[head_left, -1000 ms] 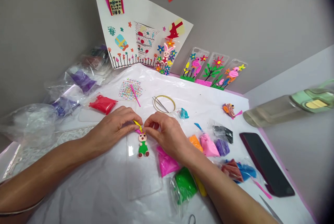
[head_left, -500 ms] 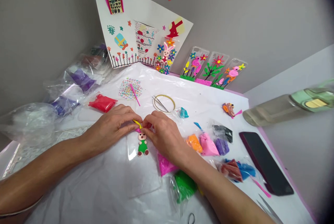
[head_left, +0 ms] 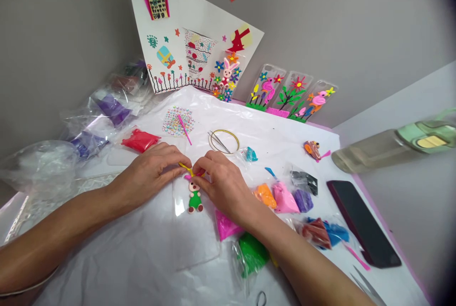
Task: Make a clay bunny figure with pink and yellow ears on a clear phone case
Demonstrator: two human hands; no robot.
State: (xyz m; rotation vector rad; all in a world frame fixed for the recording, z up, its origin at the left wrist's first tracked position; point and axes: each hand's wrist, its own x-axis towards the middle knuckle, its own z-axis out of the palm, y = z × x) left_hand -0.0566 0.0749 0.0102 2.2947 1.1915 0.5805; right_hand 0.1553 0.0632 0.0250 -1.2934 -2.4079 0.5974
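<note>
A clear phone case (head_left: pixel 199 244) lies flat on the white sheet, with a small clay animal figure (head_left: pixel 194 199) in green on its upper part. At the figure's head sits a thin piece of yellow clay (head_left: pixel 187 168), beside some pink clay. My left hand (head_left: pixel 156 166) pinches the yellow clay's left end between thumb and fingertips. My right hand (head_left: pixel 221 180) has thumb and fingers closed at its right end, by the figure's head; the fingers partly hide what they touch.
Bags of orange clay (head_left: pixel 265 195), pink clay (head_left: pixel 285 197) and green clay (head_left: pixel 252 253) lie around my right forearm. A red clay bag (head_left: pixel 140 140) is behind my left hand. Further right are a phone (head_left: pixel 363 223), scissors (head_left: pixel 366 287) and a bottle (head_left: pixel 392 144). Decorated cases (head_left: pixel 292 92) lean on the wall.
My right hand has shifted slightly left at the figure's head. More of the yellow clay shows between my hands, and its left end now points further left.
</note>
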